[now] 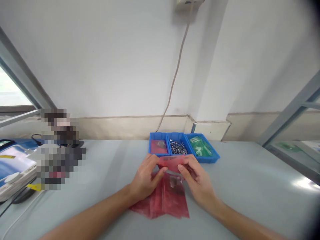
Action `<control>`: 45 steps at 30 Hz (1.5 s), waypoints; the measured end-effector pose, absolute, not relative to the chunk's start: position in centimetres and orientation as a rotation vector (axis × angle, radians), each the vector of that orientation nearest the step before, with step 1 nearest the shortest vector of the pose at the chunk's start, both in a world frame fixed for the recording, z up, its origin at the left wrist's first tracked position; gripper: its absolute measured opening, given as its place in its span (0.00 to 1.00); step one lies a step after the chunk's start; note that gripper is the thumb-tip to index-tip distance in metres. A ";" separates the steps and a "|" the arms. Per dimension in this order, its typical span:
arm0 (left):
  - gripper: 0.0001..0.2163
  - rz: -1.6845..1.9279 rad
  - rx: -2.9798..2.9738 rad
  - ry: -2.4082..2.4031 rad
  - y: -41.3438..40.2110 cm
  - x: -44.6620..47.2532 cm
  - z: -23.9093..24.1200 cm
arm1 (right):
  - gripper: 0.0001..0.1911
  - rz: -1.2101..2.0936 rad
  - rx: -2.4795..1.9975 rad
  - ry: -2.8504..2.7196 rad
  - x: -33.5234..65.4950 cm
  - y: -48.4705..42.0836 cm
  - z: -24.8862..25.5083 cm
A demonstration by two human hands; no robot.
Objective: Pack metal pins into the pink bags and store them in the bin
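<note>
Fingers of L hand & R hand nearly closed, pinching opp. sides of red plastic bag w/ thumbs, just above fanned red bags on worktop. Blue trays behind: red plastic, metal pcs, green pkts.
</note>
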State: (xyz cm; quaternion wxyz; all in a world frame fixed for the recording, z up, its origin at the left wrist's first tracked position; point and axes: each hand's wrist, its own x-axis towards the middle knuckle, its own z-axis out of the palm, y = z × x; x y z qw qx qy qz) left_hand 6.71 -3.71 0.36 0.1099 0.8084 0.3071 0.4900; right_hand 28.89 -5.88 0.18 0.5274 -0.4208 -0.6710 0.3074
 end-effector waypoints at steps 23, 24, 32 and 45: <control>0.07 1.388 2.552 0.725 -3.7 6.1 1.3 | 0.14 0.923 -1.140 -1.446 29.2 -5.6 0.7; 0.07 1.380 2.541 0.730 -3.7 6.1 1.3 | 0.14 0.948 -1.133 -1.442 29.3 -5.6 0.6; 0.18 1.301 2.483 0.779 -3.8 6.4 0.5 | 0.12 0.904 -1.069 -1.458 29.0 -5.6 0.2; 0.25 1.311 2.585 0.796 -3.3 6.1 -0.6 | 0.19 1.128 -1.039 -1.329 28.4 -5.2 0.9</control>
